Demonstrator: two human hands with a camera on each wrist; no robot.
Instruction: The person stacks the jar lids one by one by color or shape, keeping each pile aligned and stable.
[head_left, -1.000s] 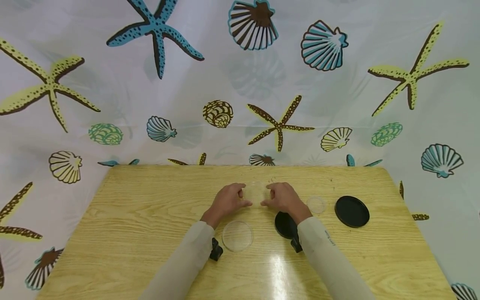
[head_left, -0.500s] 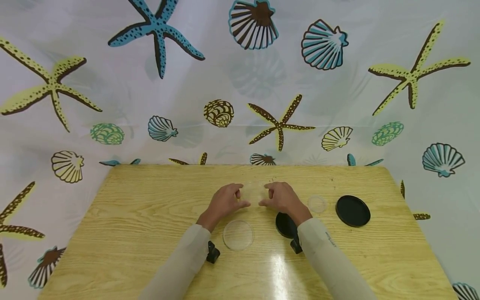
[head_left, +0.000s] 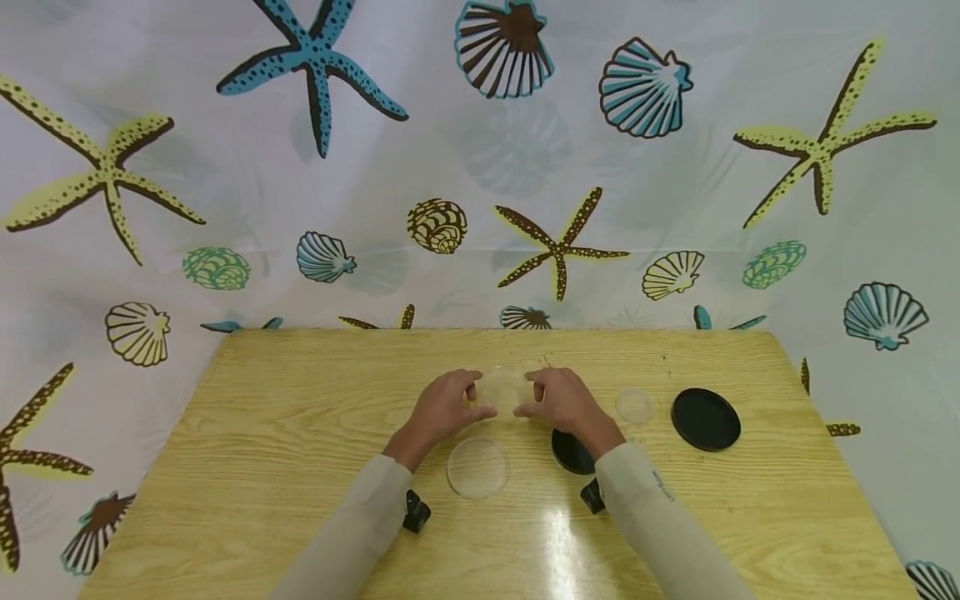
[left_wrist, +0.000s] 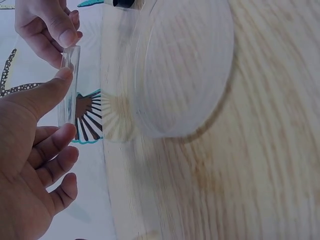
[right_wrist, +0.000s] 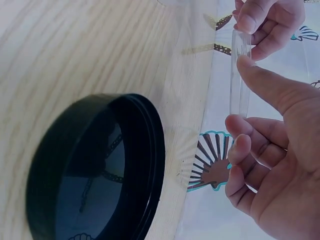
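Between my two hands is a clear shallow round dish. Both wrist views show it edge-on, as a thin upright strip. My left hand pinches its left side between thumb and fingers. On the opposite side my right hand pinches the rim the same way, its other fingers loosely bent. Just in front of the hands, a second clear round dish lies on the table. A black round dish sits below my right wrist, partly hidden by it; the right wrist view shows its raised rim.
To the right of my right hand lies a small clear disc. Farther right is a larger black round dish. The wooden table ends at a white cloth printed with shells and starfish.
Both hands have shifted slightly left with the clear dish between them, and the left forearm has swung a little outward. The things on the table stay put.
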